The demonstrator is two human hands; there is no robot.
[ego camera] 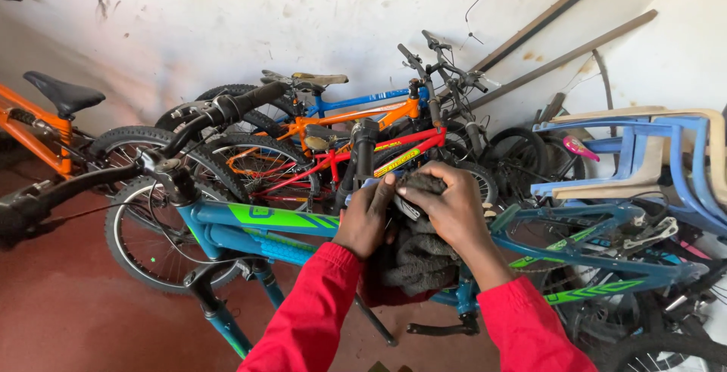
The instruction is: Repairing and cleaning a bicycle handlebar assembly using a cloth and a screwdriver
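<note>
A teal and green bicycle [257, 224] stands in front of me, its black handlebar [219, 110] pointing up to the left. A dark grey knitted cloth [420, 258] is draped over the frame. My left hand [367, 217] holds the frame at the top of the cloth, next to a black post [363, 148]. My right hand [450, 205] grips the cloth's upper end together with a small dark object whose kind I cannot tell. Both arms wear red sleeves [310, 311].
Red [413, 145], orange [341, 118] and blue [356, 101] bicycles lean against the white wall behind. Another orange bicycle [38, 126] with a black saddle stands at the left. Stacked blue and beige plastic chairs [644, 156] are at the right. The floor [68, 311] is reddish.
</note>
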